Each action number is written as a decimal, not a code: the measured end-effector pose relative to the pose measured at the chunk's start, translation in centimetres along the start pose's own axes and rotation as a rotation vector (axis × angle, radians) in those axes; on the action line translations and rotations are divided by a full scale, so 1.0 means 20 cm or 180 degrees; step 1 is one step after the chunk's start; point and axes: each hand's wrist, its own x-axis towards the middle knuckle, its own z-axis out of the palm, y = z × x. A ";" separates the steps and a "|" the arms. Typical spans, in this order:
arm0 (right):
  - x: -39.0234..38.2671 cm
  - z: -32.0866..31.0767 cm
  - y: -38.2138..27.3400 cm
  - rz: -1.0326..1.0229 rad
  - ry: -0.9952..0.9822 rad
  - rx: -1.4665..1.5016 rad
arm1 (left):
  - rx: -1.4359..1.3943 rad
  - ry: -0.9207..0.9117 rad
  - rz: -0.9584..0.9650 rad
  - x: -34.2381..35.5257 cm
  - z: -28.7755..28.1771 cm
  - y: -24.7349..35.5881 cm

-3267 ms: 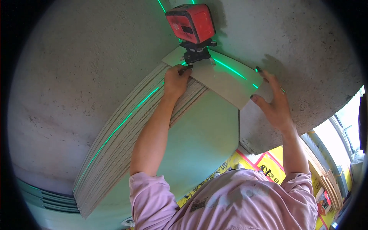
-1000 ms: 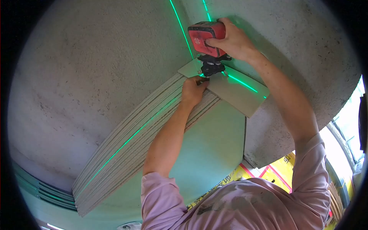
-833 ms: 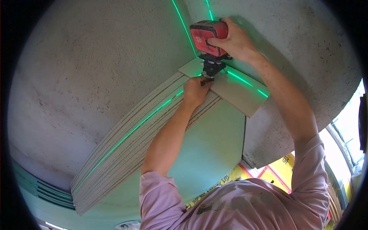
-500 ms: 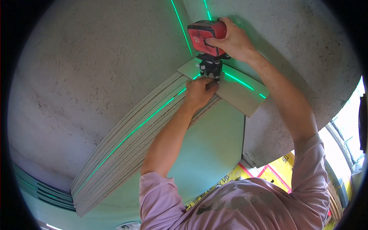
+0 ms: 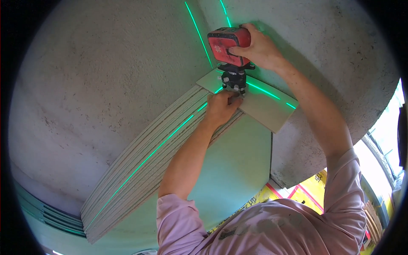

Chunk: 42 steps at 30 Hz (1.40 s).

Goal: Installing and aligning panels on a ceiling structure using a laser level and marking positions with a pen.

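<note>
A red and black laser level (image 5: pixel 227 47) stands on a black adjustable base (image 5: pixel 233 76) near the wall corner. My right hand (image 5: pixel 262 49) is wrapped round the right side of its housing, thumb across the front. Low at the base, my left hand (image 5: pixel 223 106) has its fingers bent against the foot of the mount; what they pinch is hidden. Beneath the base lies a flat pale board piece (image 5: pixel 274 114), resting across the top edges of a stack of upright boards (image 5: pixel 148 159). Green laser lines run over the board piece, the stack's edges and both walls.
Bare concrete walls (image 5: pixel 106 85) rise at the left and right and meet behind the level. The front board's pale green face (image 5: pixel 238 157) drops toward yellow floor sheeting (image 5: pixel 312 191) with red tape. More stacked boards (image 5: pixel 59 221) stand at the lower left. A bright window (image 5: pixel 386 131) is at the right.
The level and the boards sit slightly lower in the picture, and the laser lines on the walls appear shifted a little left. Both hands stay at the level and its base.
</note>
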 end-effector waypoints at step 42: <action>-0.06 -0.13 0.06 -0.0119 -0.0183 0.0255 | -0.0145 0.0341 -0.0364 0.04 0.00 -0.06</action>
